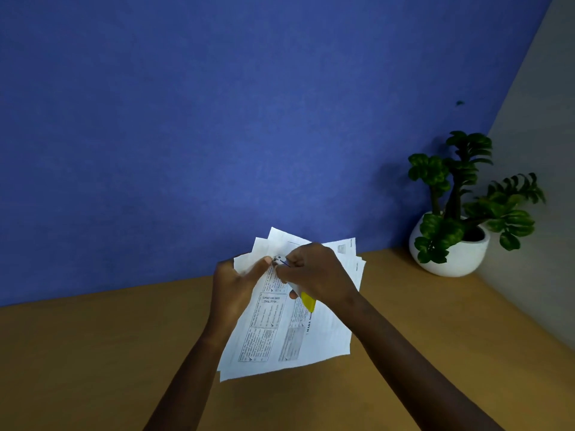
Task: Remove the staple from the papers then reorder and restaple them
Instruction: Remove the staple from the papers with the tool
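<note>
A sheaf of printed white papers [280, 337] is held up above the brown table, its sheets fanned apart at the top. My left hand [233, 284] pinches the papers at their upper left corner. My right hand [317, 272] grips a small white stapler with a yellow end [306, 301]. The stapler's metal tip [277, 260] sits at the same corner, right beside my left thumb. Whether a staple is in the corner is too small to tell.
The brown wooden table [93, 353] spreads below and to both sides. A green plant in a round white pot [451, 247] stands at the back right corner. A blue wall [217, 119] rises right behind the table, with a grey wall [535, 181] on the right.
</note>
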